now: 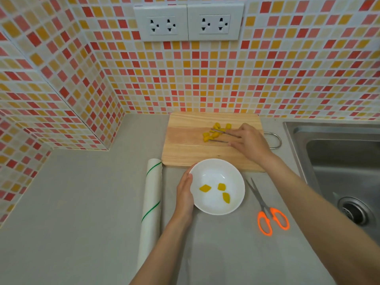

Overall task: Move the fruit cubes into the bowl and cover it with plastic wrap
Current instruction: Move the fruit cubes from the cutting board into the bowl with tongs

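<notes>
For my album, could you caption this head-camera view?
Right hand tweezes yellow fruit cubes off wooden cutting board; left hand steadies round white bowl.

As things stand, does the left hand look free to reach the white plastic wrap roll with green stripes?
Probably yes. The left hand rests against the left rim of the white round bowl, and the white plastic wrap roll with green stripes lies just beside it on the grey counter, with nothing between them.
</notes>
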Demonstrator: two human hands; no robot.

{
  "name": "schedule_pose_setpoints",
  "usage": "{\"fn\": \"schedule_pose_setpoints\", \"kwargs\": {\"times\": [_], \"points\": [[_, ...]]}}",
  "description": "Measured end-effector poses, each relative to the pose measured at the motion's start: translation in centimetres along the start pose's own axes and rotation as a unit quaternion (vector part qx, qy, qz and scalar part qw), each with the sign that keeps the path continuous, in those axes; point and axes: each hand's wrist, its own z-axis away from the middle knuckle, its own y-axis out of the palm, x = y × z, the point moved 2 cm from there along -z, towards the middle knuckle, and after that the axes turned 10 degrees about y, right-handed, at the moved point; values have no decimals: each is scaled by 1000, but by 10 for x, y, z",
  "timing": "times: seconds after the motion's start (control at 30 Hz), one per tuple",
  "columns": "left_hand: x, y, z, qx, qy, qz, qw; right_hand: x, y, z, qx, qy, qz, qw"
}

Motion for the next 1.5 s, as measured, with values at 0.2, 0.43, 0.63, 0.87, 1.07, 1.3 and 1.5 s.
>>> {"fn": "schedule_pose_setpoints", "kwargs": {"times": [0.2,0.43,0.63,0.87,1.07,1.3,1.5], "points": [[0,-1,-1,3,1,1,1000,-2,36,-22,22,19,13,999],[-1,0,0,1,1,3,1000,0,40,-18,-9,17,-31,999],[-1,-1,1,4,5,-8,1000,8,13,26,-42,-15,-75,996],[1,0,0,0,0,-4,1000,13,-16,103,44,-105,-33,993],[-2,0,2,-2,6,-6,1000,-5,-25,65,8,-76,-61,995],[-4,1,3,-4,5,-11,1000,-35,2,-15,-28,58,-10,998],[-3,1,3,-7,4,-16,1000,-26,15,-44,21,41,27,999]]}}
